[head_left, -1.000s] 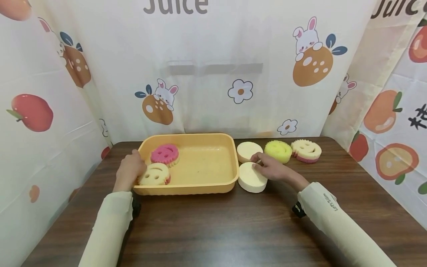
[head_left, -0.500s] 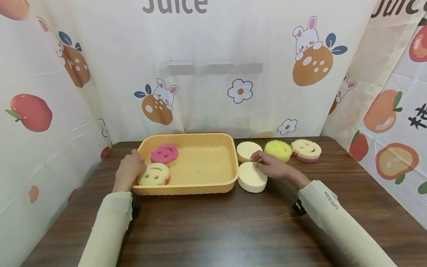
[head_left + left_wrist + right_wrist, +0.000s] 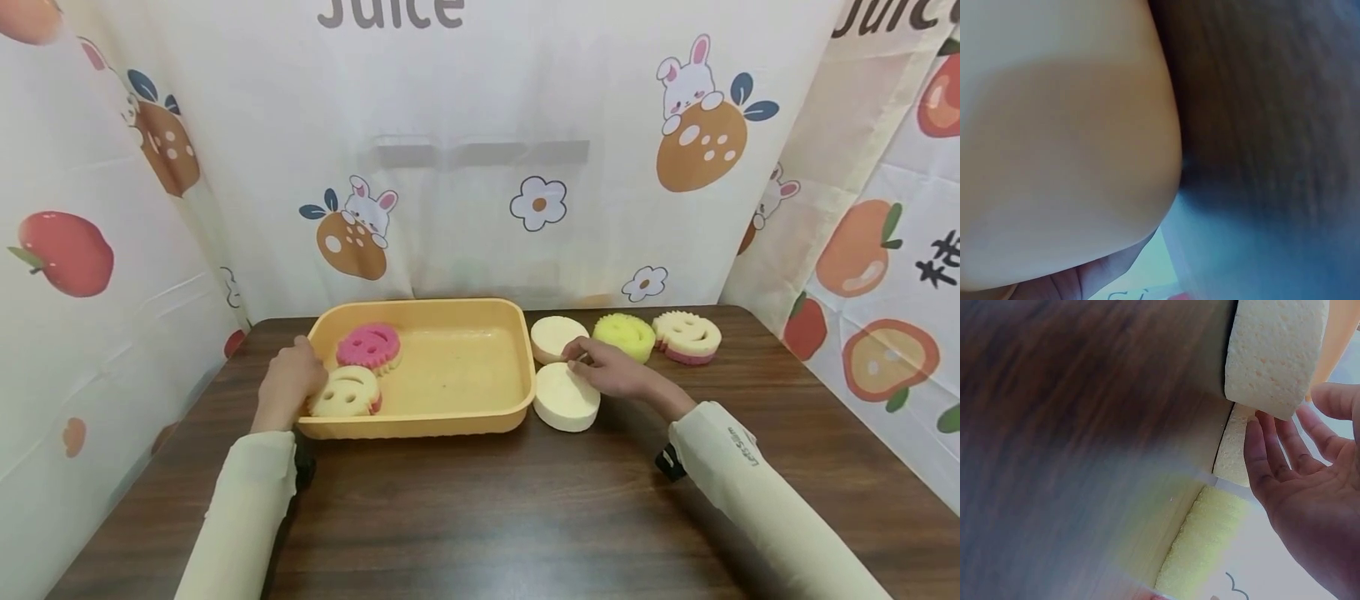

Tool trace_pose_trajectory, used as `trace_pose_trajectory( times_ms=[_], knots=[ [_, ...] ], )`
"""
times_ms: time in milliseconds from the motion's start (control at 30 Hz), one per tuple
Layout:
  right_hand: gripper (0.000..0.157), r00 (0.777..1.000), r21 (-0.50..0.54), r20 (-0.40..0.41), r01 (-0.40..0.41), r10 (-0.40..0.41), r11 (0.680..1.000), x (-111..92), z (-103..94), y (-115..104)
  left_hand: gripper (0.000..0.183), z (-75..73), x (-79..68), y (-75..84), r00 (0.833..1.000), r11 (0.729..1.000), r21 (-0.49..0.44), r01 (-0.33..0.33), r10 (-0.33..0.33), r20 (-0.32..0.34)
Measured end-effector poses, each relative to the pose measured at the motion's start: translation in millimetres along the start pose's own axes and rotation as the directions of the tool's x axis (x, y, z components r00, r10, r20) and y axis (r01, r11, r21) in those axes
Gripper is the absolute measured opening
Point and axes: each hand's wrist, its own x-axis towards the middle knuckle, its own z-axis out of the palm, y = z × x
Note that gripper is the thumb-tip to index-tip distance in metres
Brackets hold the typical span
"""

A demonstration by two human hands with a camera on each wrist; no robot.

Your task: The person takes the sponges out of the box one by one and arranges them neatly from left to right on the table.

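Observation:
In the head view my left hand (image 3: 290, 375) grips the left rim of a yellow-orange plastic tray (image 3: 442, 427). Its fingertips are hidden over the rim. The left wrist view is mostly filled by the tray wall (image 3: 1072, 169), with part of the hand below. My right hand (image 3: 611, 368) rests at two plain cream round sponges to the right of the tray. Its thumb lies at the top edge of the near round sponge (image 3: 566, 404), and the loosely bent fingers reach between it and the far round sponge (image 3: 557, 335).
Inside the tray, at its left, lie a pink smiley sponge (image 3: 367, 346) and a cream smiley sponge (image 3: 345, 392). Farther right on the dark wooden table (image 3: 480, 517) are a yellow smiley sponge (image 3: 624, 335) and a cream-and-pink one (image 3: 687, 336). Printed curtains (image 3: 465, 225) stand behind and at both sides.
Both hands, the tray and the sponges keep their places; only the head view has drifted very slightly.

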Motion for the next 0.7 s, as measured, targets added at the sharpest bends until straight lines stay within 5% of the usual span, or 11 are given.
trace_pose_trajectory(
  times_ms=[700],
  knots=[
    [0.035, 0.998, 0.030, -0.045, 0.033, -0.032, 0.999, 23, -19.9, -26, 0.051, 1.6, -1.9, 2.2, 0.999, 1.000, -0.011, -0.022, 0.022, -0.037]
  ],
)
